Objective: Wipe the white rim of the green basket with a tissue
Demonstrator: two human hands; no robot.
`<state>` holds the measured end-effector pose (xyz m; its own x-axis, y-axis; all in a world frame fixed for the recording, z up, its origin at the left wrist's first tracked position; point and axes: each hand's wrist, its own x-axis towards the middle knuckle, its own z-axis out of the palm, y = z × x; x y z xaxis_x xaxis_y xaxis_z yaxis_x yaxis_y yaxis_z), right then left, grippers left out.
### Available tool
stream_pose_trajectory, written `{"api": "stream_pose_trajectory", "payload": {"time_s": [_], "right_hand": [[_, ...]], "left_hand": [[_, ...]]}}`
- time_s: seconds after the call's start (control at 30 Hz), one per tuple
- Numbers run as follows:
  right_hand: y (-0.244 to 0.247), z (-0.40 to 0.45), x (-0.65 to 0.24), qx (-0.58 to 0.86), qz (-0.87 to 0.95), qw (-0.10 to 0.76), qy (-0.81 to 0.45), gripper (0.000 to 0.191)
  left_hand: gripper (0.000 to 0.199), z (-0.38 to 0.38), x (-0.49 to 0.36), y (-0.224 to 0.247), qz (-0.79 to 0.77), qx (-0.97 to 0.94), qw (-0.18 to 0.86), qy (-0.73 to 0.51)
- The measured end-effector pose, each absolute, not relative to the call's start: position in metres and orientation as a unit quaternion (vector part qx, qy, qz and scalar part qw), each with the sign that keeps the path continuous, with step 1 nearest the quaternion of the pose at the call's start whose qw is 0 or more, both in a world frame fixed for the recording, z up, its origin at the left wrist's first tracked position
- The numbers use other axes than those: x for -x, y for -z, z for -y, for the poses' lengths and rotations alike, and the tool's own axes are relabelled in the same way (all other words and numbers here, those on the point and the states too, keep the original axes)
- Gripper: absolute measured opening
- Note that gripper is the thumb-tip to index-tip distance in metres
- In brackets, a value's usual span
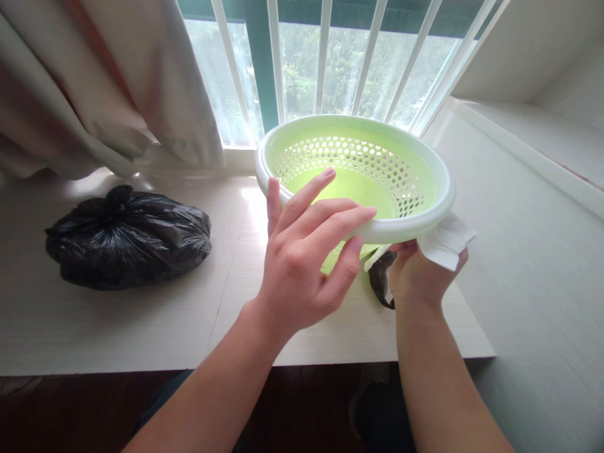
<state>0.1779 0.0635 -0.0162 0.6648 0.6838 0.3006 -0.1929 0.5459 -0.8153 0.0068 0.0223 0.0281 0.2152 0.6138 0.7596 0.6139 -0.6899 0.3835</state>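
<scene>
A light green plastic basket [349, 182] with a pale rim and rows of round holes is held up, tilted, above the white ledge. My left hand [306, 251] grips its near rim, fingers over the edge and thumb on the outer side. Beneath the right part of the rim, my right hand [419, 274] is closed on a white tissue [446, 242]. Its fingertips are hidden under the basket, so I cannot tell whether they press on its wall. The inside of the basket shows nothing in it.
A knotted black plastic bag [129, 239] lies on the white ledge [226, 302] at left. Another dark, shiny piece [381, 280] is partly hidden beneath the basket. A curtain [94, 82] hangs at upper left, barred window [325, 69] behind, white wall panel [528, 220] right.
</scene>
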Motion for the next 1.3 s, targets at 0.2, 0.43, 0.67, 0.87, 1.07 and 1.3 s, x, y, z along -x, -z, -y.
{"api": "stream_pose_trajectory", "payload": {"time_s": [0.2, 0.43, 0.67, 0.87, 1.07, 1.3], "right_hand": [[0.017, -0.065, -0.18, 0.391, 0.291, 0.829, -0.274, 0.03], [0.017, -0.066, -0.181, 0.393, 0.287, 0.834, -0.261, 0.032], [0.018, -0.066, -0.183, 0.386, 0.288, 0.836, -0.263, 0.032], [0.018, -0.065, -0.184, 0.39, 0.295, 0.832, -0.264, 0.032], [0.02, -0.064, -0.186, 0.394, 0.299, 0.828, -0.266, 0.033], [0.021, -0.065, -0.187, 0.392, 0.291, 0.833, -0.261, 0.027]], "left_hand": [[0.028, -0.024, -0.004, -0.028, 0.395, 0.776, -0.005, 0.492], [0.029, -0.026, -0.003, -0.028, 0.392, 0.773, -0.008, 0.499], [0.029, -0.029, -0.001, -0.027, 0.385, 0.768, -0.005, 0.513], [0.03, -0.031, 0.0, -0.026, 0.381, 0.767, -0.004, 0.517], [0.029, -0.033, 0.003, -0.026, 0.376, 0.77, -0.009, 0.516], [0.028, -0.035, 0.006, -0.026, 0.37, 0.775, -0.007, 0.512]]}}
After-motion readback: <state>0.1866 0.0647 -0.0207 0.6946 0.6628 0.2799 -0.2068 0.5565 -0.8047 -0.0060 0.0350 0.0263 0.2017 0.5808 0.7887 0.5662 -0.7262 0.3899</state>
